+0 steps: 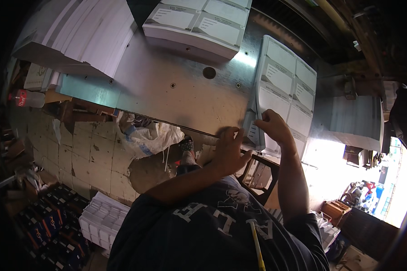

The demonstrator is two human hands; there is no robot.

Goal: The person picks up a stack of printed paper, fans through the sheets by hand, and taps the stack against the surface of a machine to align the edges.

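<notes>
A stack of printed sheets (286, 77), with several label-like panels on its top, lies along the right side of the metal table (158, 67). My right hand (276, 128) is closed in a pinch at this stack's near left edge, where the paper bends up and shows a curled strip (252, 127). Just left of that corner, my left hand (230, 153) is at the table's front edge, its thumb apart from the fingers and nothing visible in it. Whether its fingertips touch the paper I cannot tell.
Another printed stack (194, 29) sits at the back of the table. A tall pile of white paper (81, 38) leans at the far left, near a plastic bottle (28, 98). A white sack (149, 137) lies on the floor below. More paper (352, 115) stands at the right.
</notes>
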